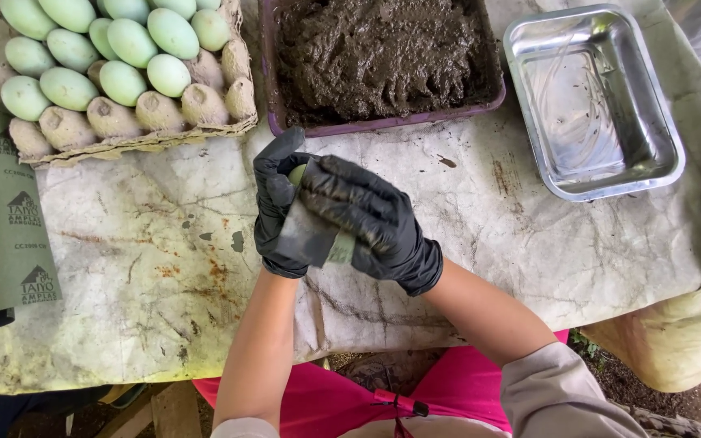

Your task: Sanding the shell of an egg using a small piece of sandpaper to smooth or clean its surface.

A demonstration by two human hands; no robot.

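We hold the green egg (pixel 297 173) in both hands, left hand (pixel 279 212) and right hand (pixel 367 223) wrapped around it, and the tray of dark mud (pixel 383 57) sits just above them near the top middle.

egg tray (pixel 123 142) left | mud tub (pixel 383 122) middle (perhaps fuller) | pan (pixel 594 182) right

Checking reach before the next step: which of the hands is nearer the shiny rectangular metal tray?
The right hand. It sits left of and below the shiny rectangular metal tray, apart from it; the left hand lies farther left, beyond the right.
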